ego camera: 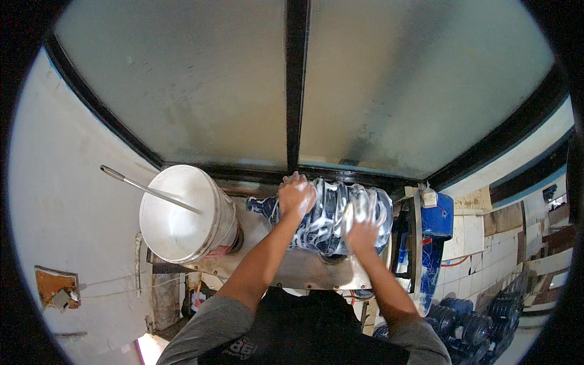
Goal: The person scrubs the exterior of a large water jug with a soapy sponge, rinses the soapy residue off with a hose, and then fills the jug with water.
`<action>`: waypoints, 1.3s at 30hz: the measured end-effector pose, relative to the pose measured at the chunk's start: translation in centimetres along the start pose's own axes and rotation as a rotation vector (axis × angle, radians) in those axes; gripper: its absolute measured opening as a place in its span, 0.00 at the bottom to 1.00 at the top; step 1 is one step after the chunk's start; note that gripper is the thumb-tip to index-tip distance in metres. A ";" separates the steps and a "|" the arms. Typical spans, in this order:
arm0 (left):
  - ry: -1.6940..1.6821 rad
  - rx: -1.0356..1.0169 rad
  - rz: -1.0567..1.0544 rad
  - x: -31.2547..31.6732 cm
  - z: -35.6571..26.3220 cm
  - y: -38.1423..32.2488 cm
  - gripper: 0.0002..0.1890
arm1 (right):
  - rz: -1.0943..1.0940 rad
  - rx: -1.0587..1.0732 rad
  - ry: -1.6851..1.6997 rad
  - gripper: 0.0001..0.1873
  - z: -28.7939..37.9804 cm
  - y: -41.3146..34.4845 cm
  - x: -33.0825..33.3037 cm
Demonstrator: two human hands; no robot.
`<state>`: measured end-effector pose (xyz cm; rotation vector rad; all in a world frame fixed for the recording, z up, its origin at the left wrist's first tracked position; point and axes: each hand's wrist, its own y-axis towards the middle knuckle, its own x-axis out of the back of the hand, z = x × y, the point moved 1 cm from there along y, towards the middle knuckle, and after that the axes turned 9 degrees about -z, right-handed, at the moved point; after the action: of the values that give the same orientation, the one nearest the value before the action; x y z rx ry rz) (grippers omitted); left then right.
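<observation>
A large blue plastic water-cooler bottle (326,219) lies on its side, streaked with white foam, its neck pointing left. It rests on a metal-topped bench (310,269). My left hand (296,195) curls over the bottle's shoulder near the neck and has suds on the fingers. Over the base half, my right hand (362,223) presses on the foamy side. That hand is blurred and coated in lather; a yellowish edge shows by its thumb, but whether it grips something is hidden.
A white plastic bucket (155,228) stands left of the bottle, a metal-handled tool (150,189) leaning inside. Frosted glass panels (219,91) in a dark frame rise behind the bench. To the right are a blue container (436,216) and several dark water bottles (474,324) on the floor.
</observation>
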<state>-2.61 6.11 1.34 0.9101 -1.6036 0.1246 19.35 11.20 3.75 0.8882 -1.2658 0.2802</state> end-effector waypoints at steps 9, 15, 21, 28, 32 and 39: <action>-0.409 0.239 -0.015 1.7 0.0 1.0 0.24 | 0.507 -0.294 0.236 0.28 0.4 12.8 -8.0; -0.459 0.283 0.009 2.5 0.4 1.1 0.26 | 0.010 0.124 0.427 0.30 5.8 -0.2 -1.6; -0.490 0.214 -0.051 2.5 0.4 0.1 0.25 | 0.151 0.066 0.047 0.31 3.8 4.7 -3.2; -0.619 0.331 -0.058 1.4 1.0 0.0 0.28 | 0.740 -0.296 0.245 0.28 4.1 14.9 -9.5; -0.782 0.472 -0.049 0.6 2.1 -0.3 0.31 | 0.264 -0.070 0.311 0.34 8.7 6.4 -4.0; -0.892 0.472 -0.057 2.1 1.8 -0.8 0.32 | 0.011 0.038 0.074 0.34 7.0 2.3 -2.4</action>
<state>-3.48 3.59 2.42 1.5046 -2.4223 0.0549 12.19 8.39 2.74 0.8956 -1.2012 0.3440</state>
